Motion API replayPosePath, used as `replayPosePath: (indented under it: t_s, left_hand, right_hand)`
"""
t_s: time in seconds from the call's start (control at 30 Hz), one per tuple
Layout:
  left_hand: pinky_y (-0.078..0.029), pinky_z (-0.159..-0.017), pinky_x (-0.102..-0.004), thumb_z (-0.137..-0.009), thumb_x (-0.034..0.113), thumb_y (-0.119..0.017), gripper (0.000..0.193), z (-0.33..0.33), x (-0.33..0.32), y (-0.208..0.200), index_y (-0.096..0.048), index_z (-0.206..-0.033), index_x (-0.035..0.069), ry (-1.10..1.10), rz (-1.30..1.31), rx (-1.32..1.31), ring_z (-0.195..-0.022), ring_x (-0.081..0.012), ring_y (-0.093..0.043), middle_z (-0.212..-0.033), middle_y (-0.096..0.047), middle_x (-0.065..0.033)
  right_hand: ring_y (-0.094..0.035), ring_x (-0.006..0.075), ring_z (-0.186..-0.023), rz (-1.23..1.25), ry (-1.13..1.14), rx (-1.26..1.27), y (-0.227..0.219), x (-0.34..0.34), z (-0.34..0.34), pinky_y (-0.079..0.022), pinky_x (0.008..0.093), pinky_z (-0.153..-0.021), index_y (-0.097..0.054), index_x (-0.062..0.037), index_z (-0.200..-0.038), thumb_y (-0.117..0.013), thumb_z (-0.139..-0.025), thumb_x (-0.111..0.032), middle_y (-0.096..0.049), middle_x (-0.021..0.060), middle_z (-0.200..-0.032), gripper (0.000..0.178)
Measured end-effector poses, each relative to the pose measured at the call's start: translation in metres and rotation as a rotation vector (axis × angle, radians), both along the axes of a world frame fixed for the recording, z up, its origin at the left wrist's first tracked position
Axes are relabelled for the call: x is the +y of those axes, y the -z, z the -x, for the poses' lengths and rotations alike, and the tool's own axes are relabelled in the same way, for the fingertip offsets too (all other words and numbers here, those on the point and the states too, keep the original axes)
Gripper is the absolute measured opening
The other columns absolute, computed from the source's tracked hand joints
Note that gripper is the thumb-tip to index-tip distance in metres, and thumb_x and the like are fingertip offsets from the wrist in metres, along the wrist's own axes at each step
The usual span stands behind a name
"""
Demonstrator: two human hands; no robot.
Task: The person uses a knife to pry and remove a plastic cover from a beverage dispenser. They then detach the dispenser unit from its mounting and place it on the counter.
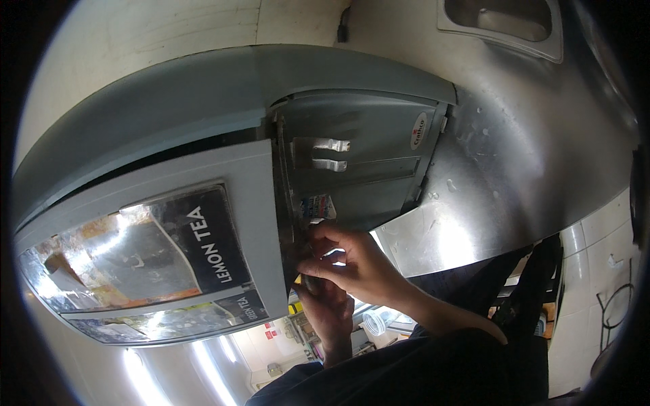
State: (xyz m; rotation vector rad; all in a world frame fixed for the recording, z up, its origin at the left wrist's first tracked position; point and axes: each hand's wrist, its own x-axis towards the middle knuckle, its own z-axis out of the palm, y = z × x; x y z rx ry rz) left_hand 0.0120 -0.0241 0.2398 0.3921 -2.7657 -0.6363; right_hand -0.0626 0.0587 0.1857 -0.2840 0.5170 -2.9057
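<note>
A grey drink dispenser (369,189) fills the middle and left of the view and looks turned on its side. My right hand (359,265) reaches to the edge of its front panel, thumb and fingers bent in a pinch. What they grip there is dark and cannot be made out. My left hand (328,312) is just below, partly behind the right one, with its fingers curled toward the same spot. Whatever lies in them is hidden. Close above my fingers, a small printed sticker (318,206) and two metal tabs (330,154) sit on the recessed grey face.
Picture labels (128,264) cover the dispenser's front at left. A shiny steel counter (494,176) with water drops spreads to the right, with a rectangular steel basin (508,24) set in at the top. A clear round container (374,323) shows beyond my forearms. Dark clothing (420,372) fills the bottom.
</note>
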Motion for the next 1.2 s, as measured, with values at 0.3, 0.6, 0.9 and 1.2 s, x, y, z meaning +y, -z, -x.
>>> replayPosePath:
  t_s: [0.3, 0.6, 0.9, 1.2]
  left_hand:
    - [-0.044, -0.055, -0.0201, -0.090, 0.052, -0.043, 0.056, -0.005, -0.002, -0.006, -0.038, -0.129, 0.012, -0.127, -0.991, 0.043, -0.071, -0.0067, -0.050, -0.098, -0.053, -0.0006]
    - [-0.030, -0.044, -0.0187, -0.083, 0.069, -0.034, 0.083, -0.010, -0.005, 0.012, -0.030, -0.135, 0.004, -0.062, -0.868, -0.259, -0.057, -0.0036, -0.043, -0.092, -0.055, -0.0002]
    - [-0.026, -0.105, -0.0400, -0.097, 0.045, -0.024, 0.060, 0.050, 0.021, 0.039, -0.023, -0.138, 0.001, 0.131, -0.776, -0.085, -0.125, -0.0265, -0.038, -0.136, -0.038, -0.0161]
    - [-0.021, -0.111, -0.0474, -0.098, 0.027, -0.024, 0.048, 0.140, 0.075, 0.036, -0.025, -0.135, -0.004, 0.459, -1.926, -0.017, -0.133, -0.0346, -0.026, -0.142, -0.024, -0.0237]
  right_hand:
    - [-0.065, 0.0144, -0.070, -0.223, 0.125, -0.020, -0.011, 0.009, 0.005, -0.051, 0.0257, -0.062, -0.052, -0.0027, -0.089, -0.073, -0.077, -0.012, -0.062, 0.0070, -0.076, 0.026]
    - [-0.066, 0.0272, -0.071, -0.495, 0.073, -0.011, 0.001, 0.015, -0.013, -0.053, 0.0317, -0.062, -0.053, 0.0000, -0.100, -0.058, -0.088, -0.016, -0.065, 0.0144, -0.081, 0.021]
    - [-0.066, 0.0274, -0.074, -0.534, 0.099, 0.147, 0.018, 0.067, -0.007, -0.051, 0.0322, -0.061, -0.053, 0.0013, -0.097, -0.053, -0.091, -0.015, -0.065, 0.0171, -0.082, 0.017]
    - [-0.061, 0.0219, -0.059, -0.796, 0.022, 0.111, 0.019, 0.135, -0.006, -0.046, 0.0301, -0.054, -0.054, 0.0022, -0.086, -0.051, -0.092, -0.016, -0.060, 0.0134, -0.067, 0.019]
